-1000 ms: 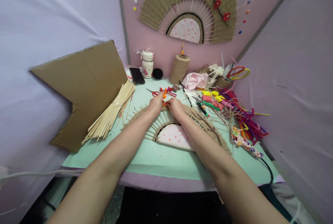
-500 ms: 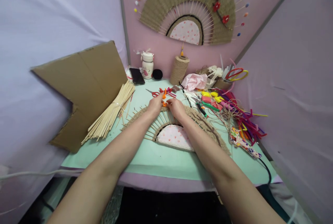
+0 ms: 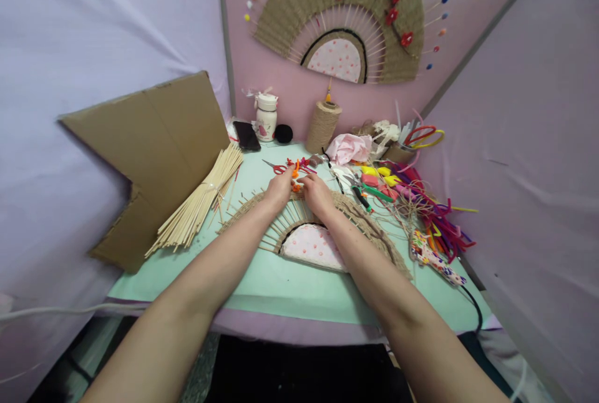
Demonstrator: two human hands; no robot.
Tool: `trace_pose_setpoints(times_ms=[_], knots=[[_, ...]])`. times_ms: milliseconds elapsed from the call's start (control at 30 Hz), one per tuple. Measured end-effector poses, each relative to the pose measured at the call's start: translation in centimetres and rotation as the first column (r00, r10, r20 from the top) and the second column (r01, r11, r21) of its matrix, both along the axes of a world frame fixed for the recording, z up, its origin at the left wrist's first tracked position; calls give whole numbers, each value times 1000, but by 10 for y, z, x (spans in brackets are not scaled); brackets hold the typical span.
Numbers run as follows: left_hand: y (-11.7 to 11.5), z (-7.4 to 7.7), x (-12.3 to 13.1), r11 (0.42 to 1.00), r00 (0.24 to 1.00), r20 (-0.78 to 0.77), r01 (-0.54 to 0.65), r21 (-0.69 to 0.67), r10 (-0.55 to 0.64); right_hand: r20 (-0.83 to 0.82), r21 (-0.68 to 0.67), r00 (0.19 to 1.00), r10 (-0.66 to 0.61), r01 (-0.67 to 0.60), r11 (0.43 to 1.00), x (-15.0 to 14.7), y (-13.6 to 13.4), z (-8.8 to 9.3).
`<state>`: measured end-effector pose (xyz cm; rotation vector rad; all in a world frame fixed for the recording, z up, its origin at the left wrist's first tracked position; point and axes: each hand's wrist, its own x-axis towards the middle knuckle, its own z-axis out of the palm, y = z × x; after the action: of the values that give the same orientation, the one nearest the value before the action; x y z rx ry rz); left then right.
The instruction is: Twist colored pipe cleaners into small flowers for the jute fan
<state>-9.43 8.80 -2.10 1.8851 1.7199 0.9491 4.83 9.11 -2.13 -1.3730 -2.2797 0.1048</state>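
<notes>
My left hand (image 3: 279,189) and my right hand (image 3: 317,194) meet over the upper edge of a woven twine fan (image 3: 369,219) lying on the table. Between them is a bent orange pipe cleaner (image 3: 296,170), partly covered by the fingers. The left fingers are closed on it; my right thumb and fingertips pinch at its lower part. Thin sticks radiate from the fan's half-round centre of pink-dotted white cloth (image 3: 311,244). Just beyond the hands lie red-handled scissors (image 3: 279,169) and several red and magenta pipe cleaner pieces (image 3: 309,163).
A bundle of thin sticks (image 3: 199,203) and a cardboard sheet (image 3: 154,141) are at left. Along the back stand a bottle (image 3: 266,119) and a twine spool (image 3: 324,125). Pliers (image 3: 362,197), coloured pipe cleaners (image 3: 444,222) and a patterned glue gun (image 3: 435,259) with a cord lie at right.
The view has shifted very slightly. Both hands stay at the orange pipe cleaner, with only a small movement of the right fingers.
</notes>
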Motion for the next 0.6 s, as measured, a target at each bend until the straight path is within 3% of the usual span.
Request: trace_pose_setpoints(times_ms=[167, 267, 400, 600], knots=[[-3, 6, 1, 999, 1000, -13, 7, -37, -7, 81, -35, 996, 45, -42, 998, 0, 0, -4], [-4, 7, 1, 999, 999, -33, 11, -45, -12, 44, -1, 998, 45, -45, 999, 0, 1, -5], [-3, 6, 0, 999, 1000, -21, 13, -49, -14, -28, 27, 999, 23, -22, 999, 1, 0, -2], [-1, 1, 0, 1000, 1000, 4, 14, -16, -14, 65, -30, 997, 39, -37, 999, 0, -1, -2]])
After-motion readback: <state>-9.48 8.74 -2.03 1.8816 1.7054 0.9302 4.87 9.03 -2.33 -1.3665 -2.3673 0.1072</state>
